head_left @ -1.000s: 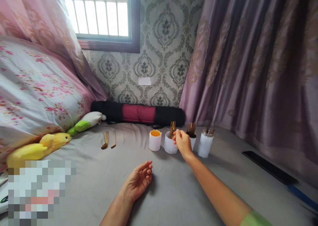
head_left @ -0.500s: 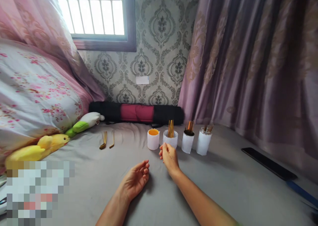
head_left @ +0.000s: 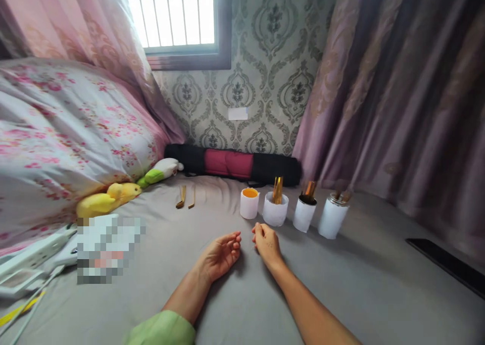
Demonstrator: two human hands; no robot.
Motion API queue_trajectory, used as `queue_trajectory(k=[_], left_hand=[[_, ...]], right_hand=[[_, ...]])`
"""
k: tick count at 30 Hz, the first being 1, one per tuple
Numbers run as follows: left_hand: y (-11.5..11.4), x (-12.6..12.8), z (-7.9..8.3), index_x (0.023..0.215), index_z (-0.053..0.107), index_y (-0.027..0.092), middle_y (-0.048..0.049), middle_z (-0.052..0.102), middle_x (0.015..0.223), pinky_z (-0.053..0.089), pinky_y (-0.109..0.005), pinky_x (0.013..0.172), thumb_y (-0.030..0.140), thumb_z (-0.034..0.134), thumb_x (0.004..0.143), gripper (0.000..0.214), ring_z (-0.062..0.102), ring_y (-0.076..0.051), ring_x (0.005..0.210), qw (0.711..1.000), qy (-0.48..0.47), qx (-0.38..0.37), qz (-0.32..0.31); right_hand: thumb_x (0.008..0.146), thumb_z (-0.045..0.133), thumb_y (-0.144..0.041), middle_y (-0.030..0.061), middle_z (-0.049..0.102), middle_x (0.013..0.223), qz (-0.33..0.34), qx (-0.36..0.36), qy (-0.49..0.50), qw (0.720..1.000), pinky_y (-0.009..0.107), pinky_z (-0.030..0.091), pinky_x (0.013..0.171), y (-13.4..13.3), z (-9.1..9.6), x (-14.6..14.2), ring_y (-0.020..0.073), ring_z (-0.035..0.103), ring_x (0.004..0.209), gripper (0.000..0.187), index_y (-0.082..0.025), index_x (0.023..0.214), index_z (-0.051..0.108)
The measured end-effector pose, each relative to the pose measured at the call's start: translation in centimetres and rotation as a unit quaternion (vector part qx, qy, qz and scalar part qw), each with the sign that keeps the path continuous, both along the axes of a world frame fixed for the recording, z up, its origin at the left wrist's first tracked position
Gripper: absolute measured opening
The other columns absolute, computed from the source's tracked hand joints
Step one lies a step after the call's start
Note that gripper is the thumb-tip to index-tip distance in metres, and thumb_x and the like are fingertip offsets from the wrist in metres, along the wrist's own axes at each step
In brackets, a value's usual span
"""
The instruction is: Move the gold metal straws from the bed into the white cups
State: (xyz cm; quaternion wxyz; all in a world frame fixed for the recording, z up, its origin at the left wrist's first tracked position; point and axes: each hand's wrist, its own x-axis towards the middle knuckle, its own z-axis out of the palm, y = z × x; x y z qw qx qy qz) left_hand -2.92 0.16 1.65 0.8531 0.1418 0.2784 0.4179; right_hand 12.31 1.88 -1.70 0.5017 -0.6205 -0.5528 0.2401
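Note:
My left hand (head_left: pixel 223 254) is palm up over the grey sheet, fingers loosely curled, holding nothing I can see. Beside it my right hand (head_left: pixel 266 243) is loosely curled too, its palm hidden, with nothing showing between the fingertips. Just beyond stand white-wrapped containers in a row. The left cup (head_left: pixel 249 206) is orange-yellow inside. A wider cup (head_left: pixel 275 214) holds upright gold sticks (head_left: pixel 278 188). Farther right, a dark-lined cup (head_left: pixel 304 217) holds coppery sticks (head_left: pixel 309 189), and a taller glass jar (head_left: pixel 332 221) holds thin ones. Slender gold pieces with bent ends (head_left: pixel 182 198) lie at left.
A black and maroon roll (head_left: pixel 229 164) lies along the wall. Plush toys (head_left: pixel 109 198) and a floral pillow (head_left: pixel 68 133) are at left, with a white power strip (head_left: pixel 36 251) and cables nearer. A black flat object (head_left: pixel 443 264) lies at right.
The view has shifted left, so the scene sits farther right. My right hand has drawn back from the wider cup and now rests nearer to me. The containers stand where they were.

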Motion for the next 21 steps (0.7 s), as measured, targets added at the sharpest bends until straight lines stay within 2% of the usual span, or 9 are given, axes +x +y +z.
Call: queue_trajectory(k=[4, 9, 13, 21], left_hand=[[0.1, 0.1, 0.3, 0.083, 0.053, 0.008, -0.0024, 0.056, 0.066, 0.041, -0.015, 0.044, 0.007, 0.054, 0.072, 0.011, 0.051, -0.006, 0.050, 1.000, 0.003, -0.008, -0.013], [1.0, 0.2, 0.9, 0.080, 0.053, 0.008, -0.0009, 0.054, 0.062, 0.039, -0.013, 0.041, 0.007, 0.053, 0.071, 0.009, 0.048, -0.004, 0.046, 0.994, 0.106, -0.025, -0.016], [3.3, -0.7, 1.5, 0.076, 0.052, 0.009, -0.0004, 0.053, 0.058, 0.037, -0.014, 0.036, 0.006, 0.051, 0.071, 0.005, 0.045, -0.004, 0.041, 0.983, 0.181, -0.023, -0.012], [8.0, -4.3, 2.2, 0.068, 0.049, 0.012, 0.0010, 0.051, 0.057, 0.036, -0.012, 0.037, 0.006, 0.050, 0.071, 0.008, 0.044, -0.003, 0.039, 0.938, 0.340, 0.029, 0.064]], right_hand=[[0.081, 0.031, -0.048, 0.0000, 0.055, 0.050, 0.017, 0.003, -0.011, 1.000, 0.021, 0.037, 0.042, 0.0, 0.1, 0.1, 0.0121, 0.051, 0.043, 0.039, -0.019, 0.068, 0.054], [0.081, 0.030, -0.048, 0.0010, 0.056, 0.051, 0.010, 0.000, -0.019, 1.000, 0.021, 0.036, 0.043, 0.1, -0.1, 0.1, 0.0124, 0.052, 0.044, 0.041, -0.019, 0.068, 0.056], [0.082, 0.030, -0.046, 0.0013, 0.056, 0.050, 0.002, 0.002, -0.025, 1.000, 0.020, 0.035, 0.044, 0.3, -0.4, 0.0, 0.0118, 0.052, 0.045, 0.041, -0.018, 0.069, 0.057], [0.083, 0.031, -0.039, 0.0019, 0.060, 0.058, -0.016, 0.001, -0.043, 0.999, 0.019, 0.032, 0.043, 0.1, -0.3, 0.0, 0.0097, 0.050, 0.045, 0.037, -0.019, 0.068, 0.057]])
